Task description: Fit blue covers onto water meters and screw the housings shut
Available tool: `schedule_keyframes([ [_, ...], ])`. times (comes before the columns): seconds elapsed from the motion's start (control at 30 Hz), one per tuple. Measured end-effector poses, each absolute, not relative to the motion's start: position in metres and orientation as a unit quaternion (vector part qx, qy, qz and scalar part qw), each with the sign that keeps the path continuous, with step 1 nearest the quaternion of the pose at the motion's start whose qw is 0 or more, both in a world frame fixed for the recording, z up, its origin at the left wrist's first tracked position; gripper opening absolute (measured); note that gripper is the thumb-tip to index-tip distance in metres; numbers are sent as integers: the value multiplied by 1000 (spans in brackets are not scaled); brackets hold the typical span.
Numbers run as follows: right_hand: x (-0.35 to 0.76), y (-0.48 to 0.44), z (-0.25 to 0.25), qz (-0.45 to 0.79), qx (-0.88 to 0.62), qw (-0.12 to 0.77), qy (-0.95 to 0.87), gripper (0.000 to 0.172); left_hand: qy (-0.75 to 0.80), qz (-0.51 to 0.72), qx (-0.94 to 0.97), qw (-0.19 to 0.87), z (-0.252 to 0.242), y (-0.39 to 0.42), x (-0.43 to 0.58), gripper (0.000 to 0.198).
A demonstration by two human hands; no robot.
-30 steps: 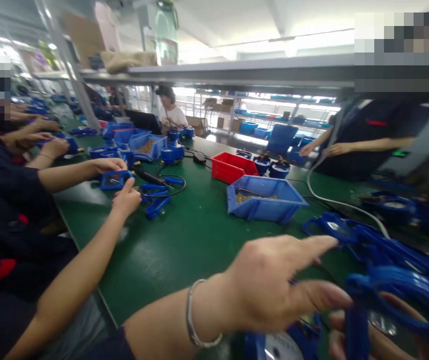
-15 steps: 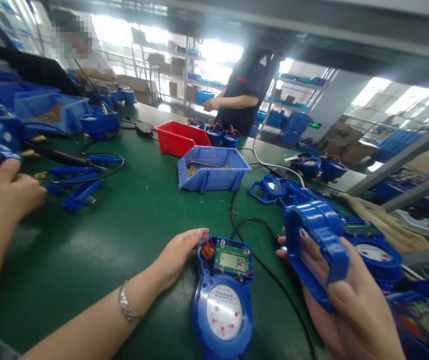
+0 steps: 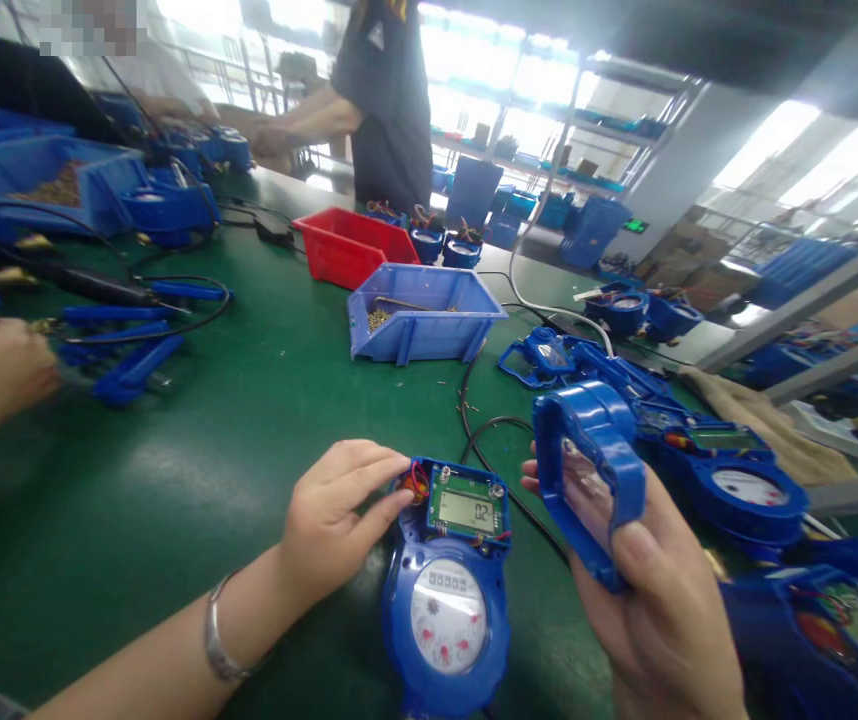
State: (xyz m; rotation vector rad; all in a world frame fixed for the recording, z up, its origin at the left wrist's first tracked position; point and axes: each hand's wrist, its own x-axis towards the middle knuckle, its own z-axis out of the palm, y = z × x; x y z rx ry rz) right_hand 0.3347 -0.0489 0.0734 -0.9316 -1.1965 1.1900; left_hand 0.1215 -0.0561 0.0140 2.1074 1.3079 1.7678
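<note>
A blue water meter with a white dial lies in front of me on the green bench. Its upper box is uncovered and holds a green circuit board with a small display, and red wires at the left corner. My left hand is closed at that corner, fingertips on the edge and thumb by the wires. To the right of the meter, my right hand grips a blue plastic meter cover with a clear window, tilted up above the bench.
A blue bin with small brass-coloured parts stands behind the meter, beside a red bin. More meters line the right side. Black cable runs behind my meter. At the left, a co-worker's hand is near blue parts.
My left hand has moved from beside the meter onto its upper left corner, the thumb now by the wires. My right hand has brought the cover left, closer to the meter.
</note>
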Motion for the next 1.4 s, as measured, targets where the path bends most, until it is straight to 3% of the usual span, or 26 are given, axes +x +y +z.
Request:
schedule_keyframes([
  [0.3,321,-41,62,568,-398,561,-452,52,404,534,743,-27,10,-49,127,12],
  [0.97,308,-48,53,574,-409,574,-417,47,394,470,786,78,12,-39,120,14],
  [1.4,306,-47,52,555,-419,562,-447,47,464,387,795,55,13,-41,124,21],
])
